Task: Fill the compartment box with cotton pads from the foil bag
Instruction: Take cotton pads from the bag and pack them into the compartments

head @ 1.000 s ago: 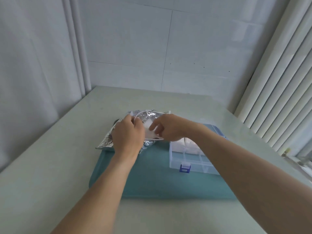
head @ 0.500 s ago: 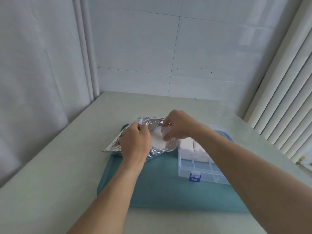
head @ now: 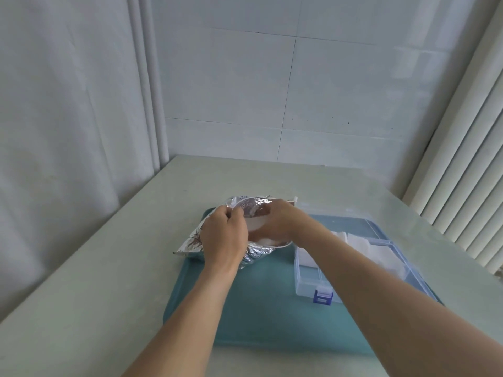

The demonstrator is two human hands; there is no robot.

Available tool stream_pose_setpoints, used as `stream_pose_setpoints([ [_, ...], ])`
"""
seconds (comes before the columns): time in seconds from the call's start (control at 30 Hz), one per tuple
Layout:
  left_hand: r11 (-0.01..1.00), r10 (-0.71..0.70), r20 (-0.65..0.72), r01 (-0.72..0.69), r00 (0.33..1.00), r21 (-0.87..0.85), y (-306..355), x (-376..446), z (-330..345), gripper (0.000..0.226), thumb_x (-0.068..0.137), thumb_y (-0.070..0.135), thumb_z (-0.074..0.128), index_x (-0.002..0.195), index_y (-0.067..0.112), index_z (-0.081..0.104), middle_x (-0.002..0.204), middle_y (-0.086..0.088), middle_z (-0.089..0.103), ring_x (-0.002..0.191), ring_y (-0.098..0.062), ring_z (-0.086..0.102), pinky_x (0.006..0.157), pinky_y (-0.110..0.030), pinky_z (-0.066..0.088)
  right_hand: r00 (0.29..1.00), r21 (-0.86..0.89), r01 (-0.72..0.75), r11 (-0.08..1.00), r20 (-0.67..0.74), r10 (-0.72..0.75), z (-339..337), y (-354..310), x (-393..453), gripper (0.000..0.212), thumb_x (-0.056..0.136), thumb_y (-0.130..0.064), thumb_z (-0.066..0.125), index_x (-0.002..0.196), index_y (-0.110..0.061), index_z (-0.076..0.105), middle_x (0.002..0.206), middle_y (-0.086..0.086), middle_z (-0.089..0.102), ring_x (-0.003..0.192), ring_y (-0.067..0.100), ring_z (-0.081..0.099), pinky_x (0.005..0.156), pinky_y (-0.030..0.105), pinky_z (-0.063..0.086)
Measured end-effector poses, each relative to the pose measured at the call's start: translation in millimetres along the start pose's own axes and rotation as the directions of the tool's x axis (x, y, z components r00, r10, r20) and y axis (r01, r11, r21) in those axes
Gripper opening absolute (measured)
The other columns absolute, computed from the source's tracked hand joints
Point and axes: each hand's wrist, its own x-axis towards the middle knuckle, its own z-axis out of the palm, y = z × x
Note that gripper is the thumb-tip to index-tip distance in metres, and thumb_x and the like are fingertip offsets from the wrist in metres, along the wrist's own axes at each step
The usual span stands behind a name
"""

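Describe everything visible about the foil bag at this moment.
The foil bag is crinkled, shiny silver with some print, lying partly on the teal tray's far left corner. Its white-rimmed mouth gapes toward the camera, white pads showing inside. The left hand grips the mouth's left edge; the right hand reaches inside.

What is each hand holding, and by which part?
Left hand grips the foil bag at its opening rim. Right hand reaches inside; its hold cannot be told.

Crinkled foil bag [head: 253,254] gaping open beside clear, part-filled compartment box [head: 313,278]
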Motion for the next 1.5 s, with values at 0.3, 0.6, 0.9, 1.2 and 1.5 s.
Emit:
stream_pose_setpoints([
  [0.3,0.998,0.068,-0.069,-0.067,0.995,0.016,-1.3,-0.3,4.5,0.023,0.095,0.023,0.047,0.073,0.016,0.051,0.085,-0.009,0.065,0.090,-0.035,0.057,0.091,-0.052,0.045,0.946,-0.163,0.033,0.986,-0.312,-0.084,14.7,2.0,-6.8,0.023,0.068,-0.029,0.079,0.085,-0.016,0.071,0.084,0.002,0.069,0.081,0.025,0.061,0.063,0.029,0.045],
  [0.6,0.988,0.144,-0.111,-0.149,0.983,-0.032,-2.5,-2.1,5.1,0.012,0.095,0.027,0.050,0.096,0.018,0.057,0.096,-0.001,0.066,0.097,-0.030,0.057,0.097,-0.053,0.042,0.955,0.311,0.125,0.942,-0.297,-0.029,-1.0,13.5,-11.6,0.031,0.070,-0.022,0.087,0.093,-0.017,0.067,0.087,-0.002,0.062,0.072,0.015,0.058,0.055,0.019,0.047],
  [0.9,0.897,0.438,0.003,-0.437,0.899,0.068,3.8,-20.9,7.3,0.044,0.074,0.033,0.049,0.114,0.015,0.056,0.107,0.010,0.053,0.103,-0.008,0.041,0.098,-0.035,0.034,0.954,0.694,0.121,0.710,-0.278,0.109,-48.5,62.0,-44.3,0.026,0.076,0.004,0.080,0.099,-0.001,0.067,0.098,0.016,0.065,0.068,0.027,0.070,0.056,0.035,0.060],
  [1.2,0.551,0.834,0.021,-0.833,0.551,-0.043,23.5,-56.2,19.1,0.038,0.087,0.027,0.061,0.116,0.002,0.059,0.113,-0.004,0.058,0.107,-0.021,0.053,0.094,-0.029,0.043,0.982,0.877,0.182,0.444,-0.187,-0.033,-45.3,109.7,-80.9,0.033,0.081,-0.005,0.073,0.113,0.000,0.067,0.096,0.010,0.070,0.077,0.020,0.069,0.063,0.028,0.055],
  [1.5,0.855,0.368,0.508,-0.068,0.778,-0.514,23.3,-74.7,31.1,0.055,0.095,0.041,0.062,0.139,0.014,0.045,0.128,0.003,0.066,0.119,-0.013,0.062,0.100,-0.032,0.050,0.978,0.897,0.202,0.393,-0.162,-0.134,-43.1,121.0,-88.1,0.050,0.074,-0.004,0.082,0.120,-0.001,0.064,0.100,0.014,0.070,0.087,0.029,0.070,0.064,0.032,0.056],
])
